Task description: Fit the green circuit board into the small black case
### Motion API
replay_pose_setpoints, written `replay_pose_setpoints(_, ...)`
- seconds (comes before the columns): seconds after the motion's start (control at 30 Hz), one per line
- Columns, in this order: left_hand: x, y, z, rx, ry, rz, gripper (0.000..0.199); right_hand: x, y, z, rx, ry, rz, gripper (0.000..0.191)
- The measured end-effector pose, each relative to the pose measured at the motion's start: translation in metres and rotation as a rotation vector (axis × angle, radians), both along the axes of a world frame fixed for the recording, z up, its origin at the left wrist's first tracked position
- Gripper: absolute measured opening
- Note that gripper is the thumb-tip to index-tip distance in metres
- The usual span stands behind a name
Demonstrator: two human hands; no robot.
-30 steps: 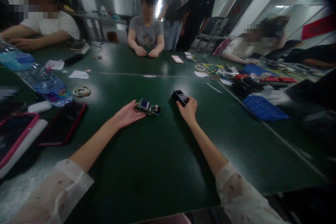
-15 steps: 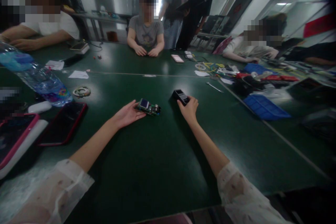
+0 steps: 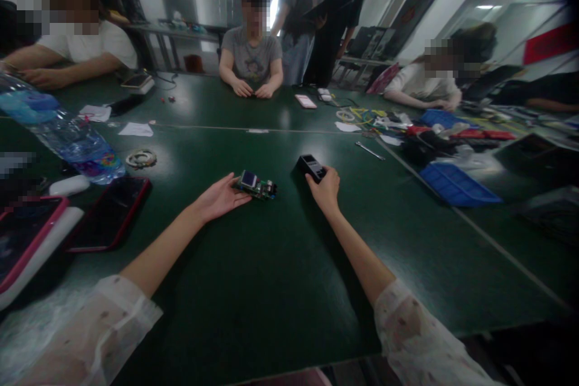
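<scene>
A green circuit board (image 3: 257, 186) with a small dark screen is held at its left end by my left hand (image 3: 221, 199), fingers wrapped at its edge and palm turned partly up. To the right, my right hand (image 3: 326, 187) grips the near end of a black box-shaped device (image 3: 311, 167) between thumb and fingers. The device has a grey label or panel on its top. Board and device are apart, with green table (image 3: 271, 277) between and below them.
On the left are a water bottle (image 3: 72, 139), a red-edged phone (image 3: 113, 214), a pink-cased device (image 3: 31, 238) and a cable coil (image 3: 141, 159). A wrench (image 3: 370, 151), blue tray (image 3: 456, 184) and cables lie right. People sit around the table.
My hands, the board and the black device look the same. At the far right, the seated person's hands have shifted left and closer together.
</scene>
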State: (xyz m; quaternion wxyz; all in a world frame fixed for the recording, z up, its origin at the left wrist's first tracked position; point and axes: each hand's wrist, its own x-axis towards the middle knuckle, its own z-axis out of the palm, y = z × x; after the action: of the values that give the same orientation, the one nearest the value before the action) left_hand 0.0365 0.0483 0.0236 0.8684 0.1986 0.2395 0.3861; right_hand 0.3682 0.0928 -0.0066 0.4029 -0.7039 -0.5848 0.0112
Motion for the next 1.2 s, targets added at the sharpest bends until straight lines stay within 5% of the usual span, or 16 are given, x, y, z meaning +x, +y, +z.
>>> replay_pose_setpoints(0.37, 0.000, 0.001, -0.002, 0.002, -0.026, 0.001, 0.056, -0.005, -0.005, 0.012, 0.166, 0.154, 0.023, 0.050)
replay_pose_setpoints(0.63, 0.002, 0.000, 0.001, -0.002, 0.004, 0.017, 0.052, -0.047, -0.028, 0.031, 0.222, 0.274, 0.412, 0.055)
replay_pose_setpoints(0.87, 0.003, -0.001, 0.004, -0.006, 0.004, 0.012, 0.045, -0.071, -0.048, 0.041, 0.082, 0.314, 0.708, 0.054)
replay_pose_setpoints(1.2, 0.004, -0.003, 0.005, -0.012, 0.024, 0.046, 0.039, -0.075, -0.054, 0.039, 0.015, 0.099, 0.879, 0.056)
